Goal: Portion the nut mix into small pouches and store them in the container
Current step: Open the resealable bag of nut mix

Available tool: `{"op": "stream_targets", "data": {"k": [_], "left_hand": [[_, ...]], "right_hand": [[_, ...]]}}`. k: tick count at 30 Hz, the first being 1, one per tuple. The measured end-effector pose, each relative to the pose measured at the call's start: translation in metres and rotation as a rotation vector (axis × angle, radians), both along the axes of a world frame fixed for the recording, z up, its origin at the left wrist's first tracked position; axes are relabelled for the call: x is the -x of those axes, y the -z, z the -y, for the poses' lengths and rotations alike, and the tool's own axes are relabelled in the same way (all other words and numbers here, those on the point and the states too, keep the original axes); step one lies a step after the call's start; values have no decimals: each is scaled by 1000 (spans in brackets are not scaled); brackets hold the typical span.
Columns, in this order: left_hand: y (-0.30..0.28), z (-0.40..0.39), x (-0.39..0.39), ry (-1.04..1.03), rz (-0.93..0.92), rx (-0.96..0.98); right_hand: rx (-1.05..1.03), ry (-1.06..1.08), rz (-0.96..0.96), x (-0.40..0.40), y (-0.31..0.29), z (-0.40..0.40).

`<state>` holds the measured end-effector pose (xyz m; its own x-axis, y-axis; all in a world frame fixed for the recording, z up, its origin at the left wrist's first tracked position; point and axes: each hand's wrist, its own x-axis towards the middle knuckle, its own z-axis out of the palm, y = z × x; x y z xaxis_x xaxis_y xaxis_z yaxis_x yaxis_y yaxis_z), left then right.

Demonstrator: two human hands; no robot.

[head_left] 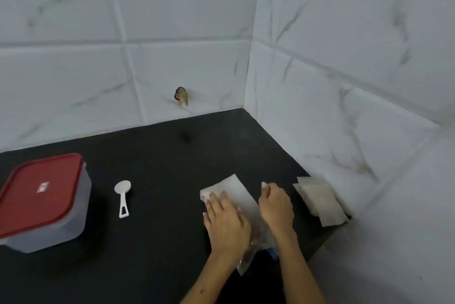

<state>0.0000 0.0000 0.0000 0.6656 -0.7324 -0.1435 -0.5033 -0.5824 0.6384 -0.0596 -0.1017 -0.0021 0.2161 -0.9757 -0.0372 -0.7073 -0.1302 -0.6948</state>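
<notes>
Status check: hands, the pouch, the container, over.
Left hand flat on pouch; right hand curled at its edge. Container lidded. Nothing blocking.

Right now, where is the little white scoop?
In the head view the white scoop lies on the black counter, between the red-lidded container and the left hand.

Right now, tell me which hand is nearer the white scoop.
Left. The left hand lies on the pouch just right of the white scoop; the right hand is farther right.
</notes>
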Motion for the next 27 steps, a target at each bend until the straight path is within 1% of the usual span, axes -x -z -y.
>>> {"op": "stream_targets", "data": {"k": [3, 6, 9, 13, 16, 23, 25, 27], "left_hand": [[6, 3, 5, -40, -21, 17], [10, 5, 11, -62, -75, 45], [14, 5, 12, -65, -114, 75], [18, 9, 10, -76, -110, 96], [16, 9, 8, -93, -131, 126], [16, 8, -17, -158, -150, 267], [16, 7, -27, -169, -162, 320], [17, 5, -36, -179, -168, 344]], "right_hand": [[-126, 7, -128, 7, 11, 8], [-273, -43, -182, 10, 20, 12], [-330, -62, -184, 10, 26, 15], [-400, -116, -186, 2, 31, 19], [-431, -119, -136, -2, 30, 19], [-534, -151, 96, -28, 21, 14], [-554, -181, 123, -38, 15, 15], [-553, -202, 108, -46, 6, 18]]}}
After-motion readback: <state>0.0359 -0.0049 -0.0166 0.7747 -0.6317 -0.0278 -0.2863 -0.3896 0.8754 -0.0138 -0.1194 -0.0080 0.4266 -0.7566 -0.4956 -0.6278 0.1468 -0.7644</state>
